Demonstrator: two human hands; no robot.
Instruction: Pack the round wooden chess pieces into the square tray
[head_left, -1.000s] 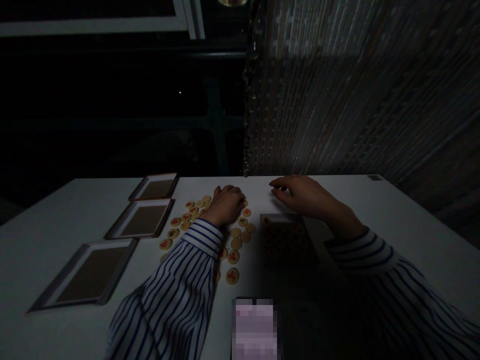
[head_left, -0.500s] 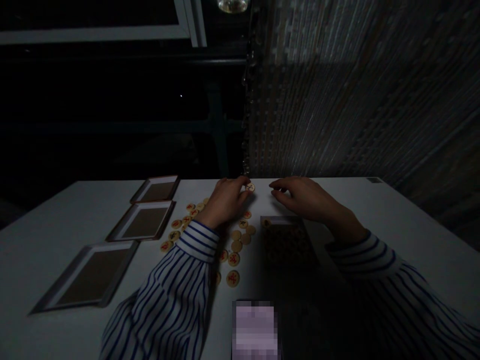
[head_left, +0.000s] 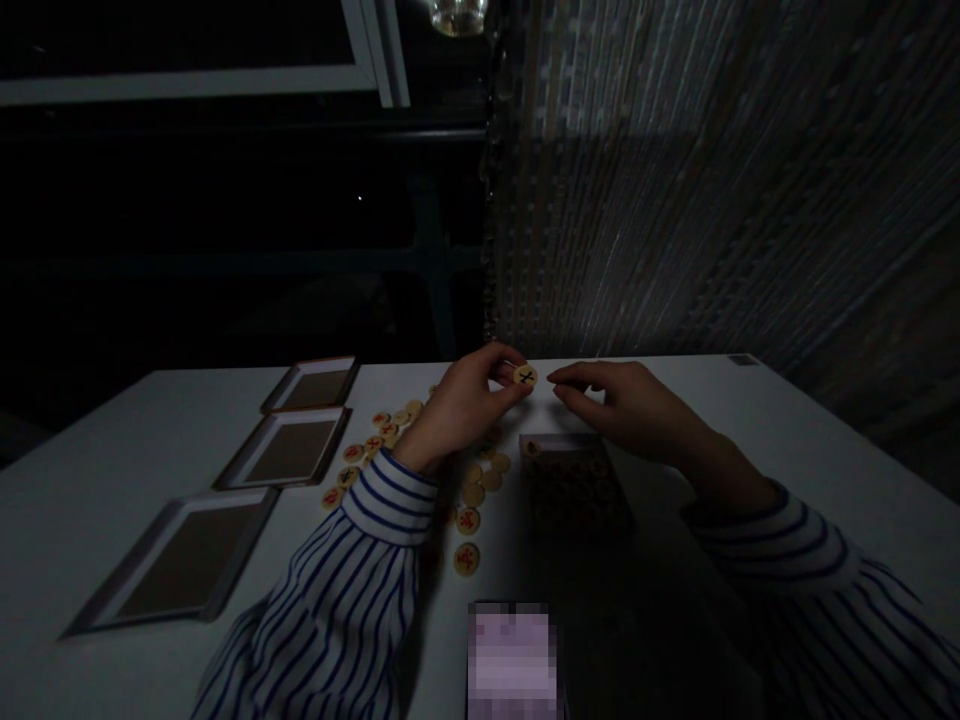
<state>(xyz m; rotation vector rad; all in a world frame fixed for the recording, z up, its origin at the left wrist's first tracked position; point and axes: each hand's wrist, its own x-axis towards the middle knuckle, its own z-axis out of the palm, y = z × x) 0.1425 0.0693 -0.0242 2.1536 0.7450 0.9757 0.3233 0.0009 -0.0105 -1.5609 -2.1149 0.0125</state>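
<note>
A round wooden piece with a dark character [head_left: 525, 377] is pinched between the thumb and fingers of my left hand [head_left: 469, 400], above the table's far part. Just right of it my right hand [head_left: 626, 405] hovers with thumb and fingertips a little apart and nothing between them. Several round pieces [head_left: 466, 559], some with red characters and some plain, lie on the table around and below my left forearm. A shallow box [head_left: 577, 490] filled with pieces in shadow sits below my right hand, with one piece [head_left: 532, 447] at its upper left corner.
Three shallow box parts stand at the left of the white table [head_left: 780, 440]: a far one [head_left: 319, 387], a middle one [head_left: 292, 445] and a near one [head_left: 187, 555]. A phone-like object with a blurred screen [head_left: 512, 660] is at the near edge. Strand curtains hang behind.
My left hand has moved right with the piece, whose marked face now shows more fully. My right hand has shifted slightly right, and the gap between the hands is smaller.
</note>
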